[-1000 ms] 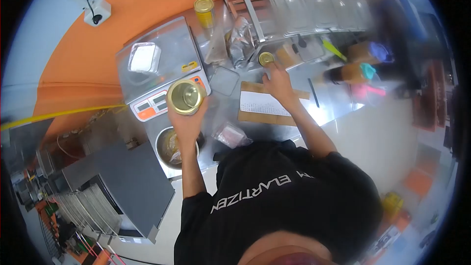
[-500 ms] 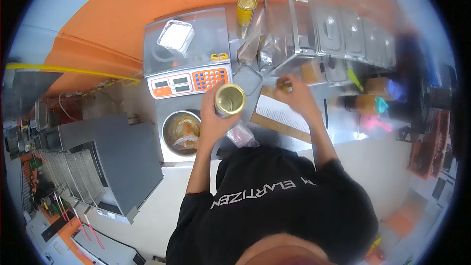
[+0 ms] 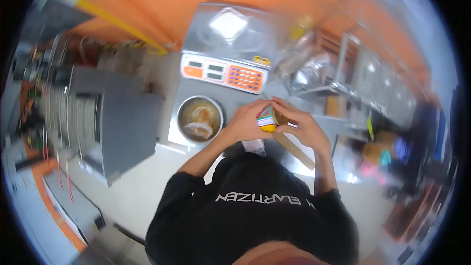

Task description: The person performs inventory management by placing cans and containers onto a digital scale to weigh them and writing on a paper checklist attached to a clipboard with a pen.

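Note:
My left hand (image 3: 245, 120) is wrapped round a can (image 3: 266, 120) with a yellow, white and red label. The can lies tilted on its side above the counter, its end turned to the right. My right hand (image 3: 308, 126) curves round that end, fingers and thumb closed on a brownish-gold round piece (image 3: 280, 119) that looks like a lid. Whether the piece is seated on the can or only against it, I cannot tell. Below my left hand is a pink-and-white plastic packet (image 3: 254, 145). Partly hidden under my right hand lies a brown clipboard (image 3: 296, 151).
A steel bowl (image 3: 180, 118) with a plastic bag of food stands left of my hands. Behind it is an orange-and-white scale (image 3: 223, 74) carrying a white-topped foil container (image 3: 228, 22). A blurred yellow can (image 3: 300, 27) and rack with lidded pans (image 3: 370, 76) stand at back right.
My left hand has tipped the can over and moved it right. My right hand has come in with the brownish piece to meet the can's end. The whole view has turned.

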The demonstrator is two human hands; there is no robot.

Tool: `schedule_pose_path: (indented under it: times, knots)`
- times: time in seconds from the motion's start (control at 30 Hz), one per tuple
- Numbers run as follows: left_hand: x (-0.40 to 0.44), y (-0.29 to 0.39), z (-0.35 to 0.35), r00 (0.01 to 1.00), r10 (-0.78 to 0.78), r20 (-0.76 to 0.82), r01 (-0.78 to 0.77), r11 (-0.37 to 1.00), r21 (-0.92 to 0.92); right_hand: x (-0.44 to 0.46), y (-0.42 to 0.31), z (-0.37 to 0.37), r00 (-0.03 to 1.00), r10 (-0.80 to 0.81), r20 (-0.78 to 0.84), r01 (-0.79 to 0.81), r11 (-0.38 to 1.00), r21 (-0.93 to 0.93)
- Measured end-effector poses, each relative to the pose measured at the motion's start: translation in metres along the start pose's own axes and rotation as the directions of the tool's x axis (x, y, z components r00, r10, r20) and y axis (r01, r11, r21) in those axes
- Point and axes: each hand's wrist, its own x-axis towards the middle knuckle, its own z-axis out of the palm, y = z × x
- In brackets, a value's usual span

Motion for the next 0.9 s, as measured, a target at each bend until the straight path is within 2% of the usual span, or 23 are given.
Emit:
schedule_pose_path:
  times: [0.07,0.1,0.2,0.23,0.3,0.33,0.4,0.47,0.5,0.53,0.6,0.7,0.8,0.83,0.9]
  knots:
    - [0.007,0.001,-0.013,0.997,0.018,0.080,-0.026,0.995,0.094,0.011,0.011,-0.003,0.999,0.047,0.027,-0.050,0.993,0.104]
    - [0.009,0.004,-0.017,0.997,0.058,0.059,-0.065,0.990,0.122,0.015,0.007,-0.005,0.996,0.087,0.036,-0.091,0.987,0.131]
    - [0.019,0.011,-0.024,0.999,0.038,-0.002,-0.037,0.995,0.089,0.028,-0.015,-0.018,0.994,-0.110,0.011,0.111,0.987,-0.114]
    - [0.027,0.019,-0.025,0.999,-0.002,-0.038,0.004,0.999,0.052,0.034,-0.036,-0.022,0.982,-0.182,-0.044,0.163,0.947,-0.277]
    - [0.045,0.034,-0.034,0.990,-0.090,-0.112,0.090,0.996,-0.011,0.050,-0.066,-0.037,0.973,-0.223,-0.053,0.185,0.903,-0.389]
    - [0.049,0.035,-0.036,0.974,-0.067,-0.217,0.068,0.998,-0.002,0.059,-0.078,-0.048,0.967,-0.249,-0.051,0.202,0.875,-0.440]
    - [0.051,0.033,-0.042,0.916,-0.043,-0.399,0.042,0.999,-0.010,0.076,-0.103,-0.083,0.961,-0.177,-0.214,0.025,0.822,-0.569]
    - [0.042,0.027,-0.058,0.858,-0.048,-0.512,0.016,0.998,-0.068,0.100,-0.124,-0.130,0.903,-0.222,-0.367,-0.039,0.809,-0.586]
    - [0.032,0.022,-0.070,0.833,-0.059,-0.549,0.002,0.994,-0.105,0.123,-0.116,-0.165,0.857,-0.364,-0.365,0.039,0.751,-0.659]
    - [0.018,0.012,-0.078,0.830,-0.126,-0.543,0.052,0.988,-0.148,0.148,-0.108,-0.197,0.794,-0.497,-0.351,0.105,0.680,-0.725]
    - [-0.012,-0.016,-0.085,0.817,-0.255,-0.517,0.150,0.960,-0.237,0.184,-0.121,-0.228,0.734,-0.622,-0.271,-0.006,0.393,-0.919]
    - [-0.050,-0.036,-0.089,0.720,-0.378,-0.581,0.311,0.925,-0.217,0.242,-0.102,-0.231,0.772,-0.513,-0.374,-0.053,0.535,-0.843]
    - [-0.081,-0.048,-0.095,0.582,-0.449,-0.678,0.362,0.890,-0.278,0.325,-0.010,-0.277,0.823,-0.526,-0.215,0.073,0.473,-0.878]
    - [-0.088,-0.044,-0.097,0.528,-0.448,-0.722,0.338,0.890,-0.305,0.333,0.007,-0.276,0.852,-0.476,-0.218,0.065,0.509,-0.858]
    - [-0.109,-0.050,-0.098,0.401,-0.471,-0.785,0.396,0.862,-0.315,0.346,0.031,-0.277,0.899,-0.377,-0.223,0.035,0.569,-0.821]
